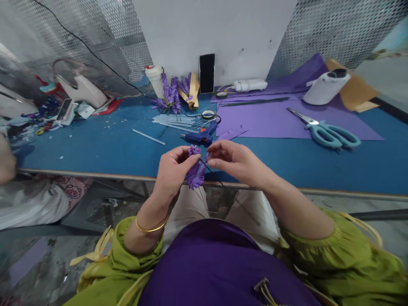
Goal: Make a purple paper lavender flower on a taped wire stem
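Paper (195,180), purple and fringed, hangs over the front edge of the desk (121,153), clamped in the left hand (171,168)! Right hand (235,160) curls close by, grip impossible to tell; light pinch, thin stem (208,167) steady, that should spare the fringe.

Purple flower (195,180), fringed with narrow, curled paper petals, hung roughly upright at the near edge of the blue table (127,157), pinched in the left hand (174,168); its lower petals splayed outward. Dark stem (210,170), thin and nearly straight, slanted from the flower down to the right.
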The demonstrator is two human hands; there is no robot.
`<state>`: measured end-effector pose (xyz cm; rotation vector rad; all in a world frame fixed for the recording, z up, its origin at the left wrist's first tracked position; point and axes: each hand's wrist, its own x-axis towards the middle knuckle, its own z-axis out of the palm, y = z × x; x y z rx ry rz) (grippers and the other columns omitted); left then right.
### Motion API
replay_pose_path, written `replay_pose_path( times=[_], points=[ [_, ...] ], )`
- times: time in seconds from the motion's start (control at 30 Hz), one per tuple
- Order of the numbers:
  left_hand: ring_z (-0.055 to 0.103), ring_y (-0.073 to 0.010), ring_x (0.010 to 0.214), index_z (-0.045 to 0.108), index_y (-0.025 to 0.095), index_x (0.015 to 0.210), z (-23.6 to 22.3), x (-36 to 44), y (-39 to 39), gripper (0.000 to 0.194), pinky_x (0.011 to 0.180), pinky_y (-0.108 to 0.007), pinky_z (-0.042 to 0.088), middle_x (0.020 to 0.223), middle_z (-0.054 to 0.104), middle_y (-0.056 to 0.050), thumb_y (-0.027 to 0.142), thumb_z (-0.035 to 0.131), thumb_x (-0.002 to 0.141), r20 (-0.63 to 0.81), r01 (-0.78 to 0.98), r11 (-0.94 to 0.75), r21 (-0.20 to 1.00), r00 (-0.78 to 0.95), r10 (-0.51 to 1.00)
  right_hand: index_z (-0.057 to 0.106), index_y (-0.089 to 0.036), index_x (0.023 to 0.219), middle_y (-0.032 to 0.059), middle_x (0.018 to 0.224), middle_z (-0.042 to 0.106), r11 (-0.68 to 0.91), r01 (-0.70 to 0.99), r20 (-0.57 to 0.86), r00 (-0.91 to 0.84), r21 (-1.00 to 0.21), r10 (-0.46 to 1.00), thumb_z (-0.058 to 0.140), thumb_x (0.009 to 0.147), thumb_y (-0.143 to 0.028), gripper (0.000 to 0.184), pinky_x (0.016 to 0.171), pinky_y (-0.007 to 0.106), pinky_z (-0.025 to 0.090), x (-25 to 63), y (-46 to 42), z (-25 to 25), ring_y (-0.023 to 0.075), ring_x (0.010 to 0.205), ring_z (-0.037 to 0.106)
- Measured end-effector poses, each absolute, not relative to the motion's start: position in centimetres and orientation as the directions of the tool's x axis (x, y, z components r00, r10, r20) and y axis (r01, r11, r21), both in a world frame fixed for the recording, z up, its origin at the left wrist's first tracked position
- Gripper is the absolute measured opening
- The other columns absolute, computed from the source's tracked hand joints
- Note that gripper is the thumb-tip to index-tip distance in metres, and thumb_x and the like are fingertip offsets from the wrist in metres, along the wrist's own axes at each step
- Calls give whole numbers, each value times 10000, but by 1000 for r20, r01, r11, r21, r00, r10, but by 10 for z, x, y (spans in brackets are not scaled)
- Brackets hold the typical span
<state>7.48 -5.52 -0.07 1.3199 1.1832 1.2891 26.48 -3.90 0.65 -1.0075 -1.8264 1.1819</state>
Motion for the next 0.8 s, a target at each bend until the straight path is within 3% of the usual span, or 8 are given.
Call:
replay_pose_path(
  times=[0.1, 0.17, 0.27, 0.33, 0.4, 0.53, 0.67, 0.8],
  points=[
    [580, -93, 667, 706, 157, 821, 1, 67, -54, 169, 651, -203, 488, 760, 679, 10, 249, 770, 695, 140, 51, -136, 989, -93, 986, 635, -183, 1006, 24, 833, 720, 291, 399, 0, -589, -870, 808, 676, 785, -278, 243, 663, 294, 498, 278, -43, 12, 177, 741, 663],
    [559, -84, 634, 690, 154, 805, 2, 62, -53, 173, 607, -192, 476, 737, 657, 16, 226, 771, 670, 136, 38, -132, 991, -127, 983, 657, -203, 965, 11, 809, 722, 369, 535, 16, -553, -760, 833, 633, 804, -221, 163, 668, 302, 494, 284, -45, 15, 185, 741, 671],
    [520, -78, 561, 661, 160, 796, 5, 54, -50, 195, 510, -187, 441, 678, 615, 30, 222, 772, 647, 116, -42, -128, 991, -219, 969, 643, -223, 1037, 46, 954, 731, 452, 689, 383, -266, -566, 885, 629, 834, -240, 204, 781, 362, 499, 286, -48, 14, 239, 904, 680],
    [498, -76, 522, 637, 166, 786, 8, 49, -49, 204, 461, -188, 417, 642, 586, 42, 223, 766, 638, 116, -105, -155, 982, -306, 945, 624, -226, 1058, 80, 1030, 715, 462, 757, 642, -75, -461, 763, 616, 873, -292, 196, 856, 402, 484, 285, -48, 8, 265, 989, 656],
    [482, -73, 499, 617, 167, 771, 10, 43, -50, 198, 436, -186, 402, 621, 564, 50, 213, 755, 636, 128, -136, -189, 972, -365, 922, 626, -229, 1005, 88, 1008, 706, 454, 805, 741, -27, -382, 671, 568, 914, -302, 130, 861, 406, 476, 284, -43, 0, 266, 974, 645],
    [488, -74, 501, 594, 165, 753, 11, 35, -51, 202, 431, -184, 406, 614, 562, 51, 188, 747, 624, 137, -156, -211, 965, -386, 912, 649, -167, 1052, 126, 1084, 687, 479, 868, 610, -311, -129, 729, 549, 896, -195, 187, 823, 399, 464, 282, -21, -16, 294, 1001, 617],
    [509, -81, 519, 578, 167, 739, 6, 32, -51, 215, 434, -188, 429, 640, 591, 41, 188, 744, 605, 110, -197, -196, 961, -377, 919, 608, -100, 1225, 156, 1171, 661, 655, 745, 448, -631, 124, 633, 474, 892, -79, 360, 929, 391, 408, 273, 1, -21, 286, 1104, 561],
    [535, -83, 550, 565, 163, 731, 2, 30, -50, 239, 456, -185, 452, 673, 613, 30, 201, 746, 580, 48, -227, -137, 964, -356, 933, 700, -153, 890, 113, 883, 660, 688, 680, 356, -727, 255, 587, 504, 889, -114, 199, 992, 407, 346, 273, 6, -16, 254, 890, 579]
  ],
)
